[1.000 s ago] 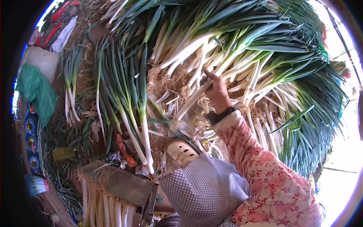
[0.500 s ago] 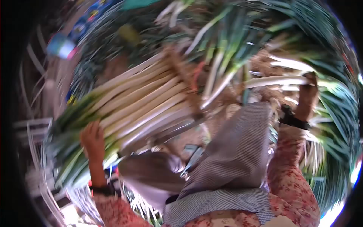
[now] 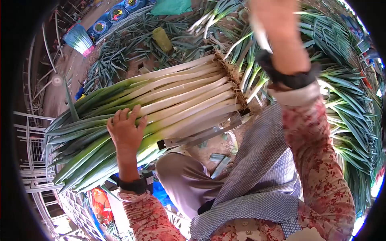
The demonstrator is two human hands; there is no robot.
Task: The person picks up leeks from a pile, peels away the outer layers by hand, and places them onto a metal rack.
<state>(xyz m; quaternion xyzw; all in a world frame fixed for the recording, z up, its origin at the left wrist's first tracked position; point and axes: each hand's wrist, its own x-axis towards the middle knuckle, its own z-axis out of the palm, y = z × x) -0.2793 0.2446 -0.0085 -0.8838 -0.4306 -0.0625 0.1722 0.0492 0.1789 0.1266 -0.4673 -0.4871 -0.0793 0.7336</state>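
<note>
A row of leeks [image 3: 189,90] lies side by side on a metal rack [image 3: 225,125], white stalks and roots to the right, green leaves to the left. My left hand [image 3: 128,128] rests on them where white turns to green, its fingers spread. Near the top edge, my right hand [image 3: 277,20] is smeared by motion. A white leek stalk [image 3: 260,35] shows along its left side, in its grip. The rest of that leek is hidden or out of view.
A big heap of leeks [image 3: 350,100] fills the right side. Cut green leaves [image 3: 116,60] litter the ground around a yellow-green roll [image 3: 162,39]. A broom-like bundle [image 3: 78,39] and blue containers [image 3: 116,15] stand at upper left. White metal framing [image 3: 34,160] borders the left.
My right hand has swung up and left from the heap with the leek. The view has shifted, so the rack appears farther right. My left hand stays on the leeks, its fingers now more spread.
</note>
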